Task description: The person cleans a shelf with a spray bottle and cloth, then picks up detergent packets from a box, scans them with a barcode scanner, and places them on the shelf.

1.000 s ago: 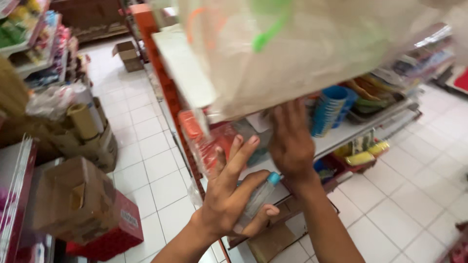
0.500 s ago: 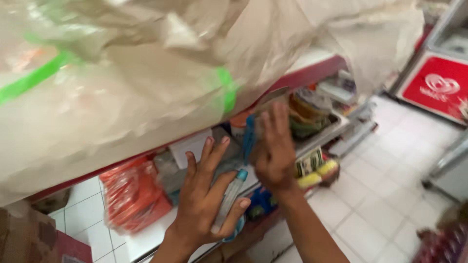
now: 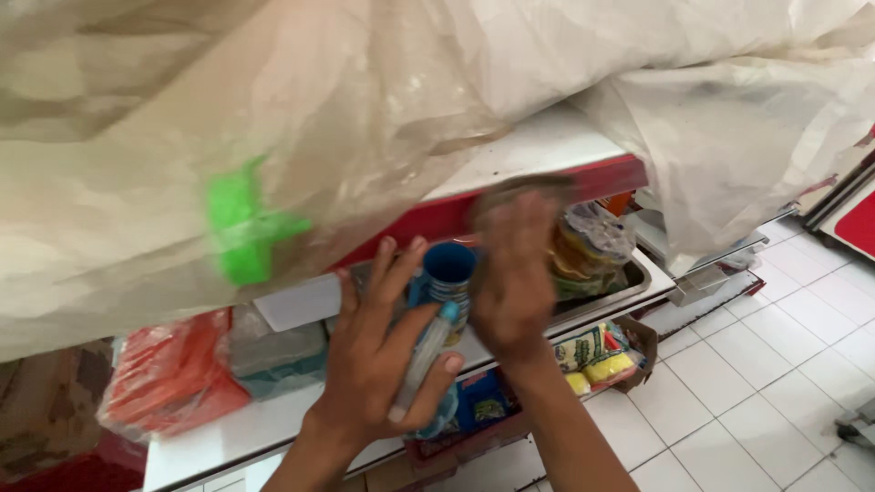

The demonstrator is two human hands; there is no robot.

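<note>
While the left hand (image 3: 378, 364) grips a pen (image 3: 421, 360) beside the blue cup (image 3: 444, 284), the blurred right hand (image 3: 513, 273) reaches shelfward, its grasp unclear.

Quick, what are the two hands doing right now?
Left hand: closed around a stack of blue cups and a clear wrapped bundle.
Right hand: blurred, raised beside the cups; grip cannot be told.
</note>
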